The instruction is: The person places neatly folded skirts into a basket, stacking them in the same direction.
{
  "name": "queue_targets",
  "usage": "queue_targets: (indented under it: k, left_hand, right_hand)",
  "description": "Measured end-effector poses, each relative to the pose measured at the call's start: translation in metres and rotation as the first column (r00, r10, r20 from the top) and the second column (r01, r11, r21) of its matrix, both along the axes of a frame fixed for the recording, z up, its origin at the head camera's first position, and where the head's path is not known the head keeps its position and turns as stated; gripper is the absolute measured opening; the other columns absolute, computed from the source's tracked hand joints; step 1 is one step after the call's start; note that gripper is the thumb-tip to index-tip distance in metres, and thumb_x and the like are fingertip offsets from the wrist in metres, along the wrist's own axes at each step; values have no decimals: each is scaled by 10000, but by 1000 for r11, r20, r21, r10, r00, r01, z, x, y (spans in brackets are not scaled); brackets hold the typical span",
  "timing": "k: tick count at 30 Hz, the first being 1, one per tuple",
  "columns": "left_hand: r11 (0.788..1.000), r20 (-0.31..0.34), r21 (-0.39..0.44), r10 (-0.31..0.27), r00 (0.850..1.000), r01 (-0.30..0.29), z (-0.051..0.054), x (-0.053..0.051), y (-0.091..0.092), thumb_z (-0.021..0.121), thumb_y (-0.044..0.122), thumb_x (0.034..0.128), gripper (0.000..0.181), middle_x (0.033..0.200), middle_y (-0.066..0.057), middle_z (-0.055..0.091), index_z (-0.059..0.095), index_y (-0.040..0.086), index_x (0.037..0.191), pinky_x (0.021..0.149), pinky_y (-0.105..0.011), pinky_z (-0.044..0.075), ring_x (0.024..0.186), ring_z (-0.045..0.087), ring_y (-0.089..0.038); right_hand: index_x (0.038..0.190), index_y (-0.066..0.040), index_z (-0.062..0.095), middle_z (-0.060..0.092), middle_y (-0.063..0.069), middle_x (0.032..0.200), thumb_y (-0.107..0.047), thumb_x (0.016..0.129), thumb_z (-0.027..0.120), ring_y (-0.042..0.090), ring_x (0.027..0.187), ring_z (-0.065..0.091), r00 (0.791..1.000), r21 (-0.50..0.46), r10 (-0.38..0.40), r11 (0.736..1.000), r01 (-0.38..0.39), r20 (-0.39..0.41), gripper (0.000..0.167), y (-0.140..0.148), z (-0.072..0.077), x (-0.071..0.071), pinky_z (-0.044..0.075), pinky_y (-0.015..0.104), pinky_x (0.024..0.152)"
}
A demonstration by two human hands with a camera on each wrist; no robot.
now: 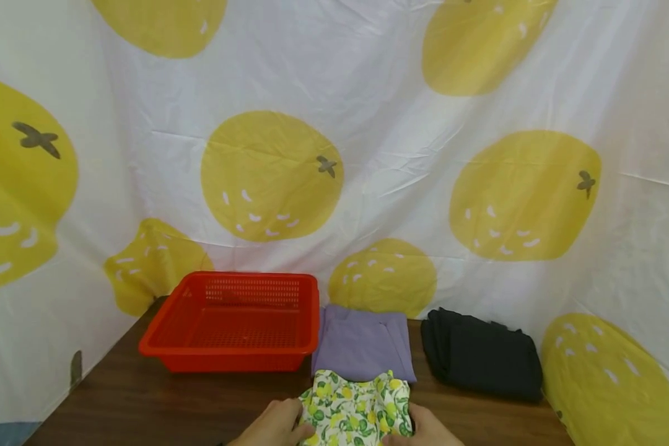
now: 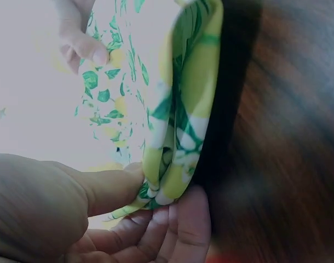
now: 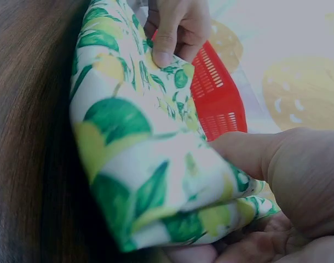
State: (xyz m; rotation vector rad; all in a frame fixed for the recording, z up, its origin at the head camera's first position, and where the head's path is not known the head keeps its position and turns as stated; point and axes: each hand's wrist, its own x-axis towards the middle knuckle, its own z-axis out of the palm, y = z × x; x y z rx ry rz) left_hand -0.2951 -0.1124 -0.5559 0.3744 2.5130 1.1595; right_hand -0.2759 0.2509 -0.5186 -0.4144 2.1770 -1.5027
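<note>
Over the table (image 1: 161, 409): lemon cloth (image 1: 357, 412), just in front of the purple cloth (image 1: 362, 347).
Hands: your left hand (image 1: 277, 423) and right hand (image 1: 425, 428) stand apart, each pinching one side.
Folded layers: could slip if either of your grips slackens.
Count: one lemon cloth, one purple cloth, one black cloth (image 1: 490, 362), one basket (image 1: 228, 351), two hands.
</note>
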Motion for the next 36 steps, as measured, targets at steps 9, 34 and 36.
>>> queue_targets:
  k: [9,34,36]
  left_hand:
    - [984,-13,155,-90,996,91,-21,-16,-6,802,440,1120,314,973,22,762,684,155,1174,720,-280,566,829,711,-88]
    - [970,-240,200,-86,967,136,87,16,9,883,210,1063,351,1286,-114,819,644,130,1308,927,-404,644,1124,790,-247]
    - [971,-254,207,-69,965,124,94,13,8,883,224,1066,359,1405,-184,812,658,118,1325,1026,-530,670,1299,791,-377]
  right_hand:
    - [1757,152,251,747,219,1515,-82,1036,813,273,1318,757,1000,-200,4,980,-1,14,943,-1,-3,2,624,291,1028]
    - [1803,-2,330,640,234,1678,-170,1058,869,329,1448,704,962,-31,-206,979,204,-182,934,4,51,1,593,458,1178]
    - [1805,-17,330,620,233,1703,-187,1063,871,347,1485,684,954,-23,-228,973,228,-193,934,3,56,-2,580,517,1209]
